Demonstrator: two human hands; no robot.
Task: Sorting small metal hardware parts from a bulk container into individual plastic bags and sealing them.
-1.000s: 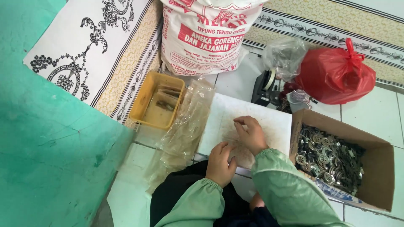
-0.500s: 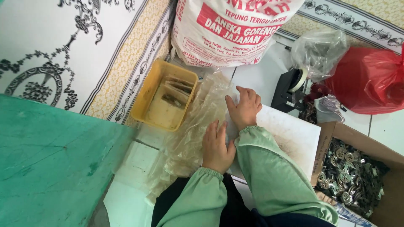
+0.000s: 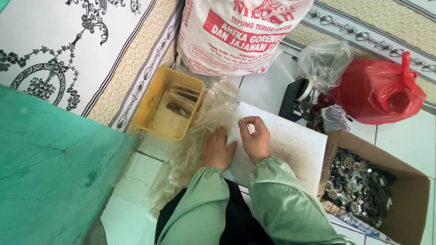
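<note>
Yellow tray point(image 3: 154, 97) holding packets, cardboard box point(image 3: 408, 199) of metal parts

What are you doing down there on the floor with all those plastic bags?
A person in green sleeves sits at a white board. The left hand lies flat on a pile of clear plastic bags. The right hand pinches at the pile's edge. A yellow tray sits beside the pile, and a cardboard box of small metal pieces stands on the other side.
</note>
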